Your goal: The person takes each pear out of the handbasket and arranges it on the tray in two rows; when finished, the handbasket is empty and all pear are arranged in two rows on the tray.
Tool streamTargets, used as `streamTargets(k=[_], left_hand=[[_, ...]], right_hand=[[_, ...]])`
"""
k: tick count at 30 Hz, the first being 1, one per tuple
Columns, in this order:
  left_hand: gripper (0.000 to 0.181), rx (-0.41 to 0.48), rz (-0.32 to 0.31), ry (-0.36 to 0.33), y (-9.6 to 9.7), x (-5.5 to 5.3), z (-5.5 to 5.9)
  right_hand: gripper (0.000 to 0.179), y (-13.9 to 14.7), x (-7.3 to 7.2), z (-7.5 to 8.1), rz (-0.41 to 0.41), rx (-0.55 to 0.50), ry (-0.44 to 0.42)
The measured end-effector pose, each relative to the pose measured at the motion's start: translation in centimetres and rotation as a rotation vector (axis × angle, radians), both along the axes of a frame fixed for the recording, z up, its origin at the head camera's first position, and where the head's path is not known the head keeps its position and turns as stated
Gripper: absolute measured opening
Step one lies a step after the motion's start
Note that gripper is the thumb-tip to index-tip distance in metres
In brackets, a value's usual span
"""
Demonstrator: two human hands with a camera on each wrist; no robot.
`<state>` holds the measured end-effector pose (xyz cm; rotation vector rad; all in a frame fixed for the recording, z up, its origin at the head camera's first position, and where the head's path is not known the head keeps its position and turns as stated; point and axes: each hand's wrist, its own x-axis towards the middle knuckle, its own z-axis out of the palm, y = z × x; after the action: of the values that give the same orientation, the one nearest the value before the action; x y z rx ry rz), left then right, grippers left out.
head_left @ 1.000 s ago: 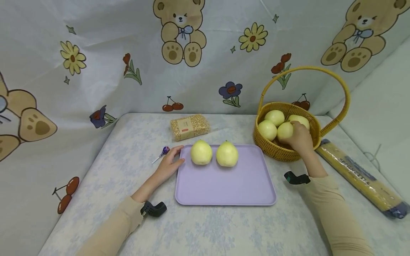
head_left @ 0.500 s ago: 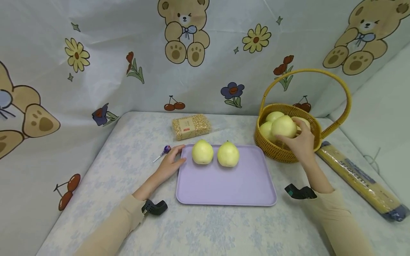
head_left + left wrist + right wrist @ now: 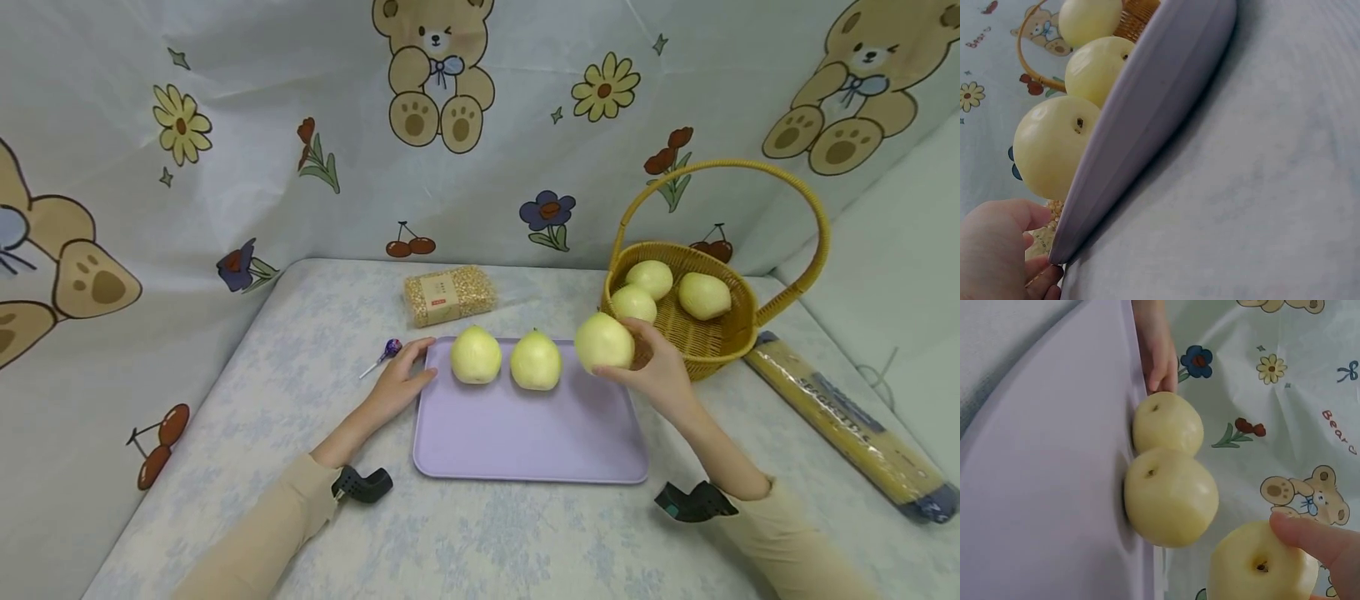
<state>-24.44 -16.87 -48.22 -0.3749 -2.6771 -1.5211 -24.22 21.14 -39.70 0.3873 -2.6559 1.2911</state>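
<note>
My right hand [image 3: 652, 367] grips a pale yellow pear [image 3: 604, 341], thumb on the near side and fingers behind, over the right back corner of the lilac tray [image 3: 525, 442]. In the right wrist view, the thumb [image 3: 1310, 537] presses on this held pear [image 3: 1260, 569]. Two more pears stand side by side on the tray's back part, a left pear [image 3: 476, 355] and a right pear [image 3: 536, 360]. My left hand [image 3: 397, 387] rests at the tray's left back corner with relaxed fingers. The left wrist view shows its fingertips right at the rim.
A yellow wicker basket [image 3: 705, 365] with a tall handle holds three pears at the back right. Beside it lies a spaghetti pack [image 3: 847, 425]. Behind the tray is a bag of grain-like kernels [image 3: 450, 296]. A lollipop [image 3: 382, 357] lies near the left hand.
The right hand has taken a pear out of the basket and carried it left and toward the front, over the tray's corner. The left hand has stayed at the tray.
</note>
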Motion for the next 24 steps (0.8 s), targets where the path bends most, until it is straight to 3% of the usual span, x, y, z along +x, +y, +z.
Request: streamTargets(k=[6, 13, 16, 21, 24], left_hand=[[0.052, -0.052, -0.008, 0.031, 0.0, 0.2, 0.1], [0.048, -0.407, 0.096, 0.22, -0.1, 0.5, 0.8], [0.046, -0.51, 0.116, 0.259, 0.0, 0.6, 1.2], [0.045, -0.627, 0.131, 0.299, 0.1, 0.7, 1.5], [0.043, -0.636, 0.134, 0.314, 0.1, 0.7, 1.4]], right_hand=[[0.078, -0.6, -0.3, -2.1, 0.054, 0.002, -0.058], [0.079, -0.6, -0.7, -3.5, 0.04, 0.038, -0.086], [0.079, -0.5, -0.6, -3.6, 0.025, 0.046, -0.101], [0.082, -0.5, -0.7, -3.6, 0.011, 0.081, -0.104], [0.086, -0.5, -0.9, -3.8, 0.036, 0.119, -0.077]])
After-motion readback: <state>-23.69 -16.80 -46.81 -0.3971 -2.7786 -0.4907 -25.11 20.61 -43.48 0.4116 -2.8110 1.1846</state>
